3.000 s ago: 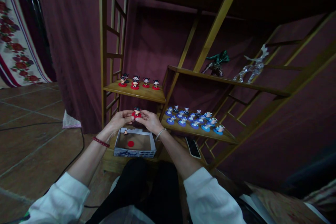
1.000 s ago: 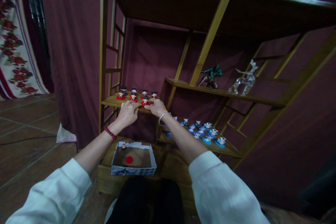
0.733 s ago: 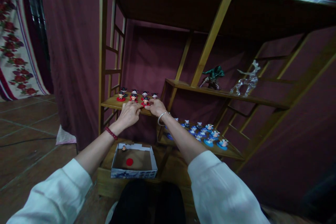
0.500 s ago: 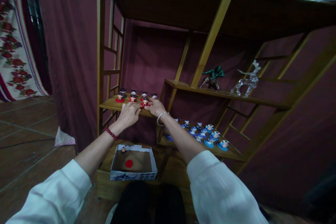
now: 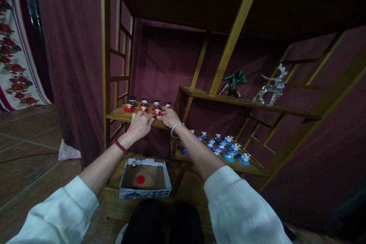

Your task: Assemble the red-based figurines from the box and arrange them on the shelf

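Observation:
My right hand (image 5: 170,117) is at the front edge of the upper left shelf (image 5: 121,113), its fingers closed on the side of a small figurine (image 5: 157,112) with a dark hat and a round red base. This figurine stands upright on the shelf. Just left of it, my left hand (image 5: 140,125) rests at the shelf edge, fingers loosely bent and thumb apart, holding nothing visible. Its fingertips are close to another red-based figurine (image 5: 143,108), whose base they partly cover. A third red-based figurine (image 5: 129,106) stands farther left, and several dark-haired figurines (image 5: 145,101) form a row behind.
Below my hands, an open cardboard box (image 5: 145,193) contains a small figurine (image 5: 134,164) and a red disc (image 5: 140,179). Several blue-based figurines (image 5: 229,155) occupy the lower right shelf. A green-and-dark statue (image 5: 234,82) and a clear deer figure (image 5: 273,88) stand above them.
The view has shifted slightly. Both hands keep nearly the same place at the shelf edge, and the figurines and box stay where they were.

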`<state>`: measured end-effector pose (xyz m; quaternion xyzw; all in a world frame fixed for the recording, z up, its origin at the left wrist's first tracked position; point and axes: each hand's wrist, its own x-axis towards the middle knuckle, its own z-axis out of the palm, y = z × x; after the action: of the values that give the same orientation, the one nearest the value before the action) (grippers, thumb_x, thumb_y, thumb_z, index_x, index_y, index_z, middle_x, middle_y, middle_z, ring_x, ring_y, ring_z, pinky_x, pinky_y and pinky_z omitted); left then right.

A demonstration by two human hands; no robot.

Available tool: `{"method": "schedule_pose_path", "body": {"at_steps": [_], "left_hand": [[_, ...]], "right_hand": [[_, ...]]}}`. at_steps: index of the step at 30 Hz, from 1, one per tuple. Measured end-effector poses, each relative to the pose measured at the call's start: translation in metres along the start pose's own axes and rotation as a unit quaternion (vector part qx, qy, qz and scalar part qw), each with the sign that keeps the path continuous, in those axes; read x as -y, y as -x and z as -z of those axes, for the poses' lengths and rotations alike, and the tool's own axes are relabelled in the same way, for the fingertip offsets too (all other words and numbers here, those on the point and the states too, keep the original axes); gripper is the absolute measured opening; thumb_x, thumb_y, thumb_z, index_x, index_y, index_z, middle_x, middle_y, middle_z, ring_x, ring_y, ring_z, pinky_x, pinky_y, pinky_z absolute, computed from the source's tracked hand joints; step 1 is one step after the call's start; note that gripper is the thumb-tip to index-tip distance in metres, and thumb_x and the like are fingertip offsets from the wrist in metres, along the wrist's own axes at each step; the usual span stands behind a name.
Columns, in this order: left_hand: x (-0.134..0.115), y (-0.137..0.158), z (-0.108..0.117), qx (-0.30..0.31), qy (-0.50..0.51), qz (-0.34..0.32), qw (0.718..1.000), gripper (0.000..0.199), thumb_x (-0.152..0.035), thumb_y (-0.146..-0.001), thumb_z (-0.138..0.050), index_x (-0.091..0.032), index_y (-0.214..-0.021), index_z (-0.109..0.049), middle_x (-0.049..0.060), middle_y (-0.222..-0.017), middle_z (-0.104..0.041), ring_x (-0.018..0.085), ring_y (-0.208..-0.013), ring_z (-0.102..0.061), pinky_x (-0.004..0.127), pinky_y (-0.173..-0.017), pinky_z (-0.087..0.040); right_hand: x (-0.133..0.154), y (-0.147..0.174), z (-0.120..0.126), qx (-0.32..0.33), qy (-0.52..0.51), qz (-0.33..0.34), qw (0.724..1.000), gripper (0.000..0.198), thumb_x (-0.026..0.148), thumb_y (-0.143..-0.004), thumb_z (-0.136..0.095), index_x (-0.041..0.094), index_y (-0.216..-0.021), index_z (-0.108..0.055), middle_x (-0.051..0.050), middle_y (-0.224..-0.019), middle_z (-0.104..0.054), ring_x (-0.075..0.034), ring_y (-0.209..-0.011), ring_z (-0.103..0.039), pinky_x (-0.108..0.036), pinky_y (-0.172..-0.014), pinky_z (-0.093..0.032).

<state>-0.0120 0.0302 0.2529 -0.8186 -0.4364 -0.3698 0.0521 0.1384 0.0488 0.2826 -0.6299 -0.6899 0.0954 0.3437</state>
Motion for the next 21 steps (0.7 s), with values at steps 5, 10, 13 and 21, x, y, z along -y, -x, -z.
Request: {"method": "schedule_pose_path", "body": {"at_steps": [5,10,13,21], "left_hand": [[-0.0013,-0.0011,-0.0012,0.005,-0.016,0.012,1.0,0.031,-0.029,-0.086,-0.036,-0.021,-0.099,-0.063,0.009,-0.095,-0.065,0.024,-0.099,-0.049,0.041,-0.083,-0.033],[-0.0016,-0.0016,-0.0013,0.008,-0.021,0.016,1.0,0.032,-0.03,-0.086,-0.036,-0.022,-0.104,-0.061,0.008,-0.095,-0.065,0.024,-0.099,-0.048,0.041,-0.082,-0.032],[-0.0026,-0.0012,-0.0001,0.01,-0.027,0.015,0.999,0.032,-0.029,-0.086,-0.036,-0.022,-0.104,-0.061,0.008,-0.093,-0.065,0.024,-0.097,-0.048,0.04,-0.082,-0.032],[-0.004,-0.0016,0.0018,0.025,-0.027,0.024,0.999,0.032,-0.03,-0.085,-0.035,-0.023,-0.102,-0.062,0.007,-0.094,-0.065,0.024,-0.097,-0.047,0.04,-0.082,-0.032]], "right_hand": [[-0.0046,-0.004,-0.0027,0.006,-0.02,0.003,1.0,0.04,0.023,-0.068,-0.065,0.017,-0.107,-0.057,-0.004,-0.101,-0.066,-0.014,-0.091,-0.061,-0.022,-0.08,-0.044],[-0.0053,-0.0038,-0.002,0.019,-0.008,0.023,1.0,0.034,0.022,-0.07,-0.062,0.018,-0.103,-0.058,-0.002,-0.1,-0.067,-0.013,-0.091,-0.061,-0.022,-0.081,-0.044],[-0.0027,-0.0012,-0.0002,0.012,0.006,0.02,1.0,0.031,0.023,-0.07,-0.063,0.019,-0.1,-0.059,-0.002,-0.099,-0.067,-0.014,-0.092,-0.061,-0.022,-0.08,-0.045],[-0.0049,-0.0025,-0.0017,0.015,-0.001,0.02,1.0,0.032,0.024,-0.07,-0.061,0.018,-0.101,-0.059,-0.004,-0.104,-0.065,-0.015,-0.094,-0.061,-0.023,-0.081,-0.045]]}}
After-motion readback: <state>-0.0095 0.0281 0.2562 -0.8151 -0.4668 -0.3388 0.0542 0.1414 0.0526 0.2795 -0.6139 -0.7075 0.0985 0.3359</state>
